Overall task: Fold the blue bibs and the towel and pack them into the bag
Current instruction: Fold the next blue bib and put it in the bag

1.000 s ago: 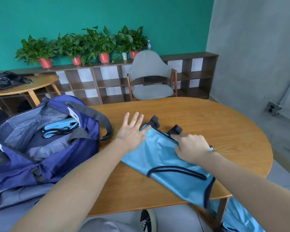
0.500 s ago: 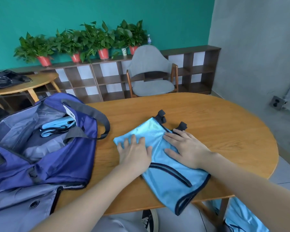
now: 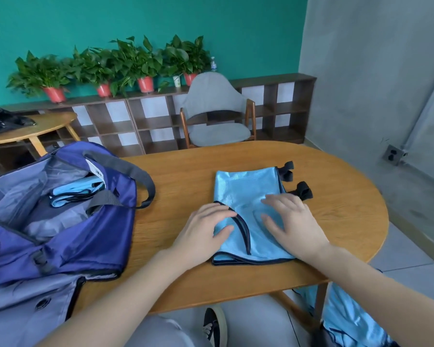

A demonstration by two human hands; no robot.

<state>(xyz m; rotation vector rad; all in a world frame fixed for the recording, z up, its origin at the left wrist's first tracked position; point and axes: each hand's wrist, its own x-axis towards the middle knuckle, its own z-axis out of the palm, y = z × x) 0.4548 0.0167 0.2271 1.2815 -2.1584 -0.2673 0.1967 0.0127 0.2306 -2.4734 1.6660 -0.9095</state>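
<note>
Hands, left (image 3: 206, 229) and right (image 3: 290, 221), press flat on folded blue bib (image 3: 246, 191).

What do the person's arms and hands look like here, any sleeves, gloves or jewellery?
Both forearms are bare to the frame's edge, with no sleeves in view. The left hand and right hand wear no gloves, and no rings, watch or bracelets show.

Both hands flat on folded blue bib (image 3: 246, 194) on table (image 3: 336, 211); open bag (image 3: 60, 221) left.
</note>
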